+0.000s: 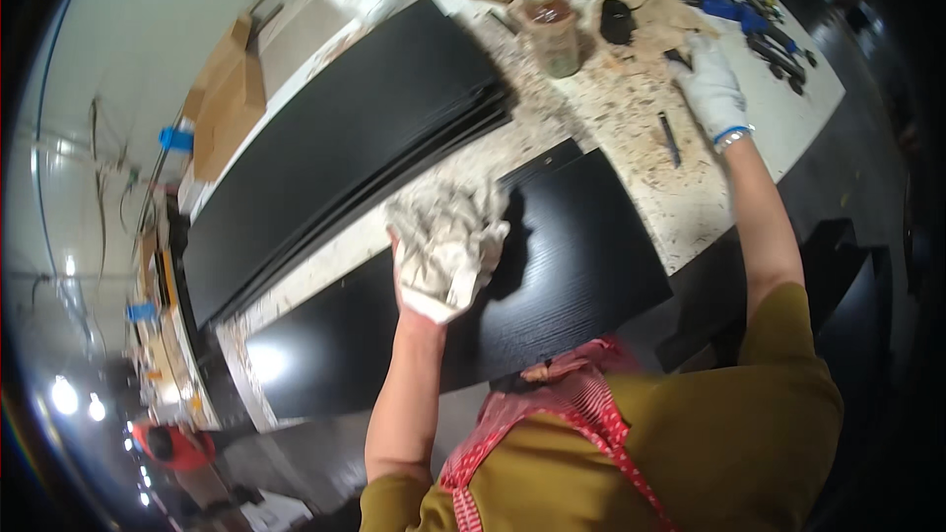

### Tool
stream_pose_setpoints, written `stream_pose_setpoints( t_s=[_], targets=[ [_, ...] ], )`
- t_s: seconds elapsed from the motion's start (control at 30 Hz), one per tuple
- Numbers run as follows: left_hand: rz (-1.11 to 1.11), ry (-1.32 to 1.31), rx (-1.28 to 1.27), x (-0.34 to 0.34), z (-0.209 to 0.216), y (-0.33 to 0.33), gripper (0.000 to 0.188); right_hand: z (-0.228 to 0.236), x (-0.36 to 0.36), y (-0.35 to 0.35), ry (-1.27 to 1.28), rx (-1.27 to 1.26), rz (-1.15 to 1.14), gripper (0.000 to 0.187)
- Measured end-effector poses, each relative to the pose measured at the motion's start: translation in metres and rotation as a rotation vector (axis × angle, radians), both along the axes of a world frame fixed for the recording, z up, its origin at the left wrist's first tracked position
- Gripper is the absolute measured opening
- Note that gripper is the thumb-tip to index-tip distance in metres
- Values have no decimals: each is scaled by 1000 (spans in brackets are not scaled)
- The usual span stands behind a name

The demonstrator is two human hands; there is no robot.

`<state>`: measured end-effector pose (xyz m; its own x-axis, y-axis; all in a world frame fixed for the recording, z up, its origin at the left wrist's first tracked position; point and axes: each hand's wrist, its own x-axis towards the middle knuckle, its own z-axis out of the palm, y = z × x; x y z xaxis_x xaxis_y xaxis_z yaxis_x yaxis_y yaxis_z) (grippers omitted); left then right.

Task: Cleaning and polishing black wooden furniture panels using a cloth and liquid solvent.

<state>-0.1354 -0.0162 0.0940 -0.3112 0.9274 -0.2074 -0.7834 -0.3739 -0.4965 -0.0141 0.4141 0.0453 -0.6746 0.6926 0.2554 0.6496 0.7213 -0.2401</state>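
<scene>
My left hand [424,310] is closed on a crumpled off-white rag [451,236], which hides most of the fingers. It is over a long black wood-grain board [581,246] in front of me. Part of another black board shows along the far edge of this one. My right hand [711,89], in a white glove with a blue cuff, is stretched out to the right over the stained tabletop. A short black stick-like thing [677,57] shows at its thumb side, seemingly pinched there. Nearby on the table lies a dark pen-like tool [670,138].
A stack of black boards [345,138] lies at the left on the white table [803,103]. Farther back stand a clear bottle [552,34] of brownish liquid, a stained cloth [645,15] and blue-and-black clamps [739,10]. Cardboard [232,108] stands at the left. A person in red [177,443] is far off.
</scene>
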Motion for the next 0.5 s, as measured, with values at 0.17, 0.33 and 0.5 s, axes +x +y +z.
stream_pose_setpoints(
  t_s=[0.17,0.33,0.5],
  targets=[
    [-28,587,-511,-5,-33,4,56,8,-84,-76,513,-723,150,91],
    [76,1036,-1062,18,-27,0,31,-35,-151,-89,708,-623,221,111],
    [137,1020,-1115,38,-26,-28,44,-42,-168,-62,623,-728,103,95]
  ],
)
